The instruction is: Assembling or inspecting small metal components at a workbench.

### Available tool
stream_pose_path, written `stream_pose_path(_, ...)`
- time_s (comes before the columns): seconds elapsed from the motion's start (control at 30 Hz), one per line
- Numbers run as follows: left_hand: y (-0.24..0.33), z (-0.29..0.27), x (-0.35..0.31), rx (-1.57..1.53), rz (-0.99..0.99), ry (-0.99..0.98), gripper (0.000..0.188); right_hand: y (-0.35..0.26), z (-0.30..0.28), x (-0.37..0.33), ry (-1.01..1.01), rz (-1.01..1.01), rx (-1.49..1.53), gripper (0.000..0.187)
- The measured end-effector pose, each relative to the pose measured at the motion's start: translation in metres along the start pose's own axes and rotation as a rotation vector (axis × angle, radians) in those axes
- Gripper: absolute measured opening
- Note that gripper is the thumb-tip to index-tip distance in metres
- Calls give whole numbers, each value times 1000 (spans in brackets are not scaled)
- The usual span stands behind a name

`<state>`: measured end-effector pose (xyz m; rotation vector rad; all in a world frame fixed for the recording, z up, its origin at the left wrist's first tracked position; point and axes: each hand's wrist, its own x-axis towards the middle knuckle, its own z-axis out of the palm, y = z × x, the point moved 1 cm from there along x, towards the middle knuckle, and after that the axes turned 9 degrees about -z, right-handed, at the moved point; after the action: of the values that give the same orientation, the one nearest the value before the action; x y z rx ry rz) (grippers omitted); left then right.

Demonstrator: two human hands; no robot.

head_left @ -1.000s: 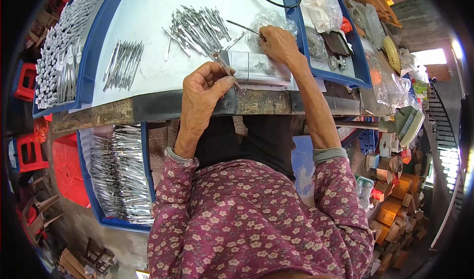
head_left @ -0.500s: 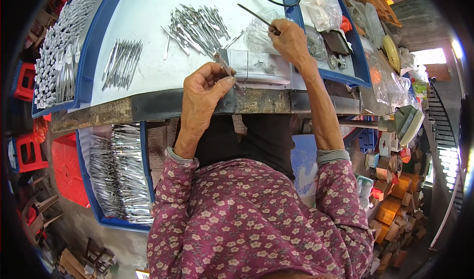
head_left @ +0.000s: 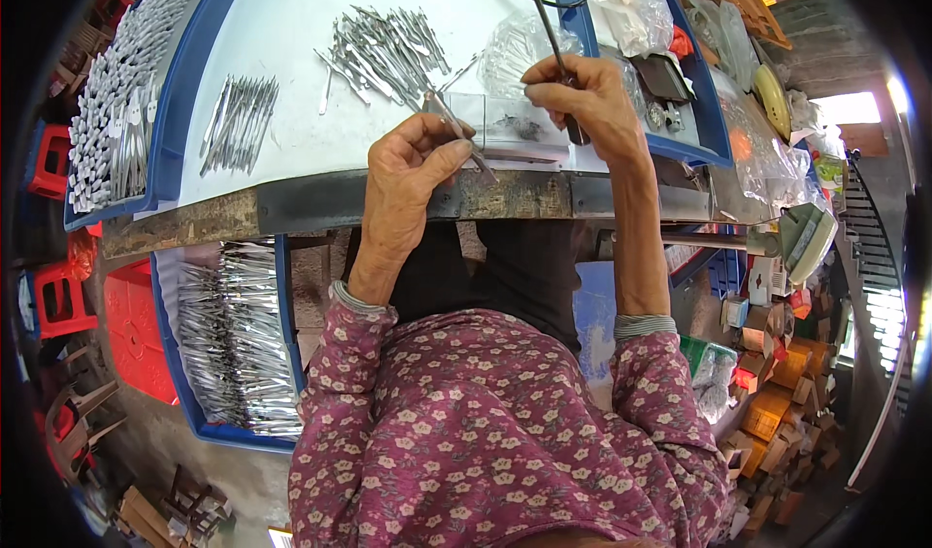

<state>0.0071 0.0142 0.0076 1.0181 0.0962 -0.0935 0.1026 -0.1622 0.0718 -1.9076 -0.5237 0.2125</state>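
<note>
From above, a person in a flowered maroon top [head_left: 505, 402] is working at a white-topped table [head_left: 291, 63]. The left hand [head_left: 413, 174] is pinching a slim metal piece [head_left: 449, 118] between thumb and fingers, close above the near edge. The right hand [head_left: 602, 111] is grasping a dark rod [head_left: 546, 24], its thin end pointing to the far side. A loose pile of metal pieces [head_left: 374, 48] is lying just beyond the left hand, and a smaller bunch [head_left: 238, 126] is lying farther left. A clear plastic bag [head_left: 510, 53] is lying beyond the right hand, to the left of the rod.

The pinched piece could be slipping and falling off the near edge, if the thumb were loosening; the rod could be snagging the bag, if swinging left too low.

Compared with a second ago, the rod is pointing far instead of left, the right hand is sitting farther right, and the left hand is keeping its pinch
</note>
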Motion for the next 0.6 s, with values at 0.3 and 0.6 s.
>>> stream_pose_path(0.3, -2, 4, -1, 26, 3, -34, 15, -18, 19, -23, -166, -27, -107, 17)
stream_pose_path(0.6, -13, 2, -3, 40, -54, -83, 14, -17, 21, -30, -184, -58, -104, 18)
